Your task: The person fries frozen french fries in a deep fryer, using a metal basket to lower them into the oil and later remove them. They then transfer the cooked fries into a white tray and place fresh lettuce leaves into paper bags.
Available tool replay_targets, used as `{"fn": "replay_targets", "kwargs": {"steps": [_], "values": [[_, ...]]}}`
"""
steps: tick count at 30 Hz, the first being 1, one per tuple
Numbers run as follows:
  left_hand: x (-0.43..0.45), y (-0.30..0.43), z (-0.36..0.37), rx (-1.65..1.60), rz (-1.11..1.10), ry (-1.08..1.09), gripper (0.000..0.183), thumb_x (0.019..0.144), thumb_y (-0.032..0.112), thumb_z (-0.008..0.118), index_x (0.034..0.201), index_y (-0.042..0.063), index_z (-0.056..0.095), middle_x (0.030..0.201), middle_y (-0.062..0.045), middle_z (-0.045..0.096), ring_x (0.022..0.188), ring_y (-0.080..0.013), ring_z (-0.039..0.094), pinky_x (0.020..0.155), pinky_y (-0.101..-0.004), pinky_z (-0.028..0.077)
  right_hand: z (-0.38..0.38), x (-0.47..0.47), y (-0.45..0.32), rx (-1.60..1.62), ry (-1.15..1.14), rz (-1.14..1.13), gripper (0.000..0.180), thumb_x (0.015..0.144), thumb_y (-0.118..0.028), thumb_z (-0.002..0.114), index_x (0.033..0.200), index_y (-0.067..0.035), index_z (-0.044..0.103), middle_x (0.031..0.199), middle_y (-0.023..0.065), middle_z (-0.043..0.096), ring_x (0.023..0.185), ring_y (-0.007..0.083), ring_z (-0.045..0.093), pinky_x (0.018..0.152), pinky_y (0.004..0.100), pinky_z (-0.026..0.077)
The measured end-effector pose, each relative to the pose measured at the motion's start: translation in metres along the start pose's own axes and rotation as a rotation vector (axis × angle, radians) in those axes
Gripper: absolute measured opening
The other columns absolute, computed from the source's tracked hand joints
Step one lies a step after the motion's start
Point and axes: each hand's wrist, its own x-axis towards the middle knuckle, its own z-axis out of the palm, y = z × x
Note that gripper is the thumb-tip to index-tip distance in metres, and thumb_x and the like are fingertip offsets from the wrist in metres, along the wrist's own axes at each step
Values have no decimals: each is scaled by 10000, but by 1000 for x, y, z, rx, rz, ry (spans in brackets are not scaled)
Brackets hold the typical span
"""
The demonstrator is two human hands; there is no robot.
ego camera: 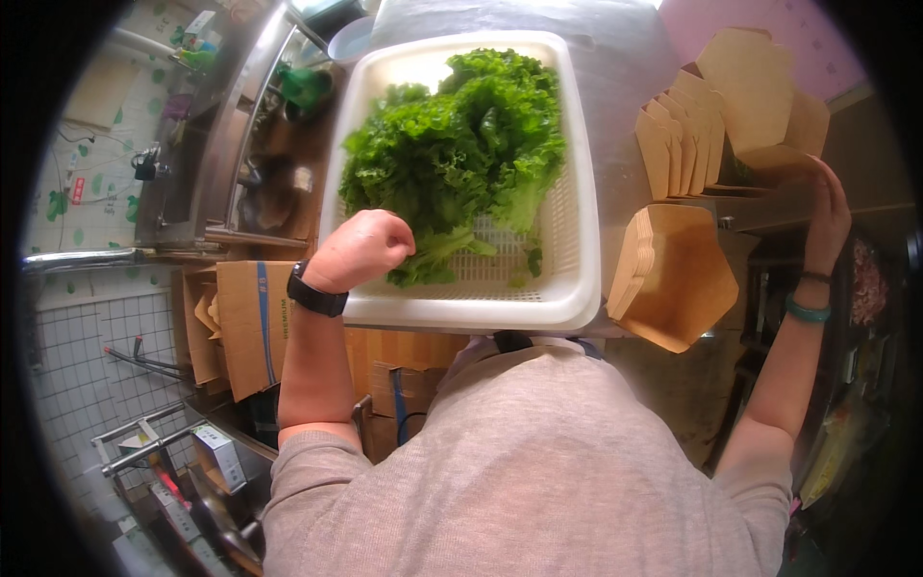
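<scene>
Green leaf lettuce [461, 137] fills much of a white plastic basket [472, 314] in front of me. My left hand [368, 245], with a black watch at its wrist, is over the basket's near left side by the lower leaves; its fingers are curled, and whether they pinch a leaf is hidden. Far to the right, my right hand [829, 205] has its fingers on the near edge of an open kraft paper box [764, 101]. A row of similar boxes [678, 141] stands to its left. Nearer me lies a nested stack of kraft boxes [685, 270].
The basket rests on a metal table [613, 79]. A cardboard carton [249, 324] stands below at the left, beyond a metal rail [252, 238]. A lower-left rack [155, 443] holds small boxes. Pinkish food [869, 281] lies at the far right.
</scene>
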Motion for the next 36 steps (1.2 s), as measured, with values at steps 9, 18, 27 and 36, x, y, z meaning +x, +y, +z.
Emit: {"fn": "replay_targets", "kwargs": {"steps": [9, 18, 27, 36], "values": [[48, -48, 81, 538, -30, 82, 180, 716, 99, 588, 888, 64, 626, 865, -136, 609, 833, -306, 579, 721, -389, 475, 0, 3, 4, 36, 45, -30, 209, 892, -95, 493, 1048, -5, 599, 986, 39, 607, 900, 103, 560, 803, 226, 432], [29, 32, 26, 564, 88, 235, 109, 643, 89, 649, 700, 59, 561, 763, -92, 519, 791, -278, 541, 666, -370, 461, -6, 14, -9, 131, 243, -69, 199, 884, -52, 481, 1034, -14, 606, 959, 25, 610, 894, 89, 559, 794, 203, 420], [90, 169, -37, 11, 605, 274, 125, 705, -17, 609, 819, -14, 558, 807, -109, 545, 711, -257, 556, 635, -315, 455, -13, 22, -14, 358, 374, -96, 188, 888, -65, 491, 1028, -10, 605, 957, 26, 603, 878, 102, 564, 794, 207, 420], [221, 294, -10, 756, 1040, 410, 151, 723, 27, 528, 832, 55, 629, 809, -88, 575, 819, -249, 556, 733, -336, 456, -36, 26, -4, 394, 398, -115, 177, 888, -80, 498, 1008, -13, 611, 945, 20, 598, 863, 95, 542, 791, 206, 420]]}}
